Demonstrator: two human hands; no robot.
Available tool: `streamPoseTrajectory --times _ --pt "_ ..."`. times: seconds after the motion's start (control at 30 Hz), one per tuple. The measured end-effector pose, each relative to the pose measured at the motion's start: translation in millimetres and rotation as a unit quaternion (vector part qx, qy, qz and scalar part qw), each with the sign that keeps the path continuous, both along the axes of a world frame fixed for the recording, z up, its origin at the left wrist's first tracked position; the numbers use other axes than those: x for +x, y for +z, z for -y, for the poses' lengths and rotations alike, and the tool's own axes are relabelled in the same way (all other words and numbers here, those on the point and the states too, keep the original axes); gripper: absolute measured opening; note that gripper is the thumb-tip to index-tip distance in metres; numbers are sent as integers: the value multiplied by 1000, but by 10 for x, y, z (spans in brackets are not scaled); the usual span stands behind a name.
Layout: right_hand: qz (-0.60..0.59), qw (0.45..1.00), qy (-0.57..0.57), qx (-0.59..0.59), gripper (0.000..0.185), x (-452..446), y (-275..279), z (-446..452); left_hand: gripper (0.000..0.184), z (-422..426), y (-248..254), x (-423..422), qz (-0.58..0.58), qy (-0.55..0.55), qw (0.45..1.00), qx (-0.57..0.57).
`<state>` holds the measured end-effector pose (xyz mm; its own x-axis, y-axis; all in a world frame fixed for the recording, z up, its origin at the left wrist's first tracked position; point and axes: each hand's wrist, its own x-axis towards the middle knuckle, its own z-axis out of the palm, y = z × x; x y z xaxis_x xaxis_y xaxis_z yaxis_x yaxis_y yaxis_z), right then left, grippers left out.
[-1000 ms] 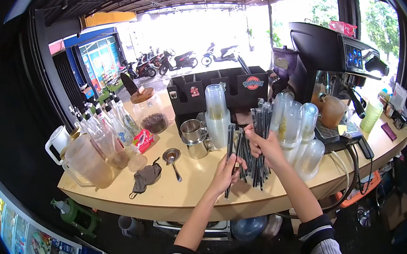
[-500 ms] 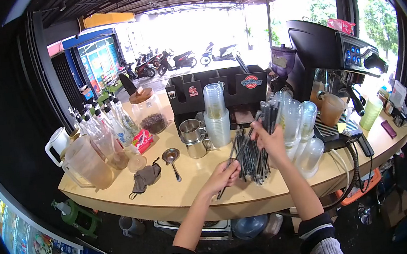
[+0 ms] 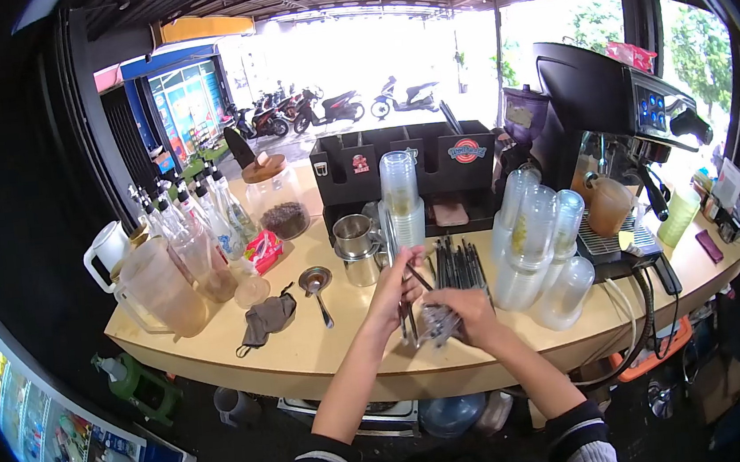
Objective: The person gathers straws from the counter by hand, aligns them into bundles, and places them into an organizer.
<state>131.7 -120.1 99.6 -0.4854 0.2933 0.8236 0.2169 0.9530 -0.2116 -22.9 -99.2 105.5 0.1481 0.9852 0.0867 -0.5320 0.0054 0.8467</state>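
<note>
The slim, clear-tipped straw bundle point(image 3: 439, 324) has swung lower.

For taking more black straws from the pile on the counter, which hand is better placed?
Probably the right hand: it sits directly before the pile, though gripping a bundle. The left hand, left of the pile, also holds straws.

Bottles point(image 3: 208, 218), a jug point(image 3: 159, 287), a jar point(image 3: 286, 217), a dark mask point(image 3: 267, 319), black straws point(image 3: 458, 267), plastic cups point(image 3: 534, 226) and a coffee machine point(image 3: 589, 85) are crowding a pale, curved worktop point(image 3: 303, 349).
</note>
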Motion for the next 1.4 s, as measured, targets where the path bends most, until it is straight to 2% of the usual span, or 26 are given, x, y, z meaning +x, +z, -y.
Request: streamPoseTrajectory --times 0.1,0.23,0.3,0.33,0.37,0.43,0.47,0.5,0.57,0.6,0.63,0.67,0.7,0.77,0.8,0.87,1.03,1.1,1.13,1.17,1.23,1.27,1.3,1.33,1.37,1.4 --pt "77 996 -29 -46 43 -31 -117 46 31 -179 -90 -29 4 10 998 57" --pt "39 988 -3 -152 40 29 -53 69 26 -309 -43 -13 18 102 994 29" --pt "-91 975 -12 -204 36 17 -93 -16 25 -338 -17 -8 64 126 988 54" --pt "-168 937 -20 -305 26 -21 -61 9 25 -329 -7 -22 56 135 987 72" --pt "-169 938 -18 -303 26 -42 0 -3 26 -332 15 -42 47 144 984 91" --pt "-265 877 3 -401 26 -61 146 -39 29 -307 -93 -92 2 119 983 138" --pt "-282 843 30 -457 26 -77 262 -13 29 -263 -152 -89 -79 90 980 157" --pt "-284 844 30 -455 26 -106 301 -50 29 -222 -215 -87 -161 60 970 174" --pt "-276 848 37 -451 29 -143 305 -147 32 -139 -330 -69 -178 9 972 153" --pt "-248 851 32 -461 24 -161 303 -194 40 -79 -356 -33 -202 18 947 248" --pt "-248 851 31 -461 24 -192 296 -204 53 -24 -378 8 -224 29 913 339" --pt "-252 865 25 -433 27 -268 292 -207 80 20 -395 80 -167 11 934 314" --pt "-256 877 19 -406 30 -320 310 -193 80 22 -397 78 -166 13 935 313" --pt "-221 873 -9 -435 33 -354 320 -160 88 17 -404 51 -289 102 876 371" --pt "-225 867 -13 -444 33 -399 271 -193 70 10 -420 25 -284 91 887 352" --pt "-227 850 -4 -476 32 -455 213 -223 64 0 -443 -25 -318 86 884 331" --pt "-233 858 9 -457 28 -648 71 -212 53 -127 -689 -97 -340 83 902 253" --pt "-218 878 28 -424 31 -694 65 -200 38 -152 -746 -126 -342 110 898 254" --pt "-186 873 7 -451 36 -684 106 -186 38 -142 -744 -130 -343 108 898 254" --pt "-188 873 5 -450 36 -693 124 -206 31 -129 -745 -130 -312 108 918 221" --pt "-211 939 -22 -270 38 -735 228 -229 24 -104 -674 -171 -281 101 935 190" --pt "-214 939 -27 -268 38 -731 309 -240 20 -104 -643 -209 -302 62 939 151" --pt "-220 954 -51 -197 37 -735 533 -169 18 -120 -628 -252 -323 23 939 112" --pt "-224 963 -75 -126 37 -761 673 -157 18 -156 -649 -277 -325 17 939 113" --pt "-226 963 -80 -126 37 -798 714 -217 19 -195 -688 -283 -322 23 938 128" --pt "-162 980 -110 -45 37 -830 747 -282 20 -213 -681 -298 -317 29 937 143"
